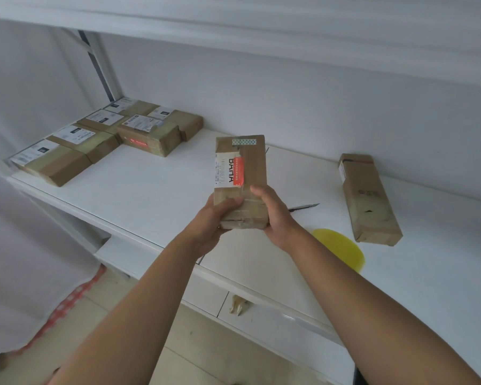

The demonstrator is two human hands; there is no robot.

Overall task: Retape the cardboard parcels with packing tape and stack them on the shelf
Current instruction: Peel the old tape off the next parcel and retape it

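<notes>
**Kid:** Parcel (pixel 240 173) in the middle of the head view, is that the one being worked on?

**Helper:** Yes. It is a long brown cardboard box with a red sticker. It is held up in the air above the white shelf (pixel 150 184), not resting on it.

**Kid:** How much of the job is done?

**Helper:** I think a good part. In the upper left of the frame a group of parcels (pixel 106 134) sits close together on the shelf, and one of them lies on top of others. At the right, one more parcel (pixel 368 198) lies alone, well apart from the group. That one, and the one in the hands, look like what is left to stack.

**Kid:** Is the held one taped yet?

**Helper:** Shiny tape shows on its near end, but I cannot tell if it is new. A thin blade-like tool (pixel 303 208) lies on the shelf behind the hands, and something yellow (pixel 342 248) sits past the right arm. I cannot tell what that is.

**Kid:** Where are the fingers?

**Helper:** The left hand (pixel 211 226) wraps the near end from the left, thumb on top. The right hand (pixel 275 215) curls round it from the right. Both hold the box tight, and the far end sticks out free.
</notes>
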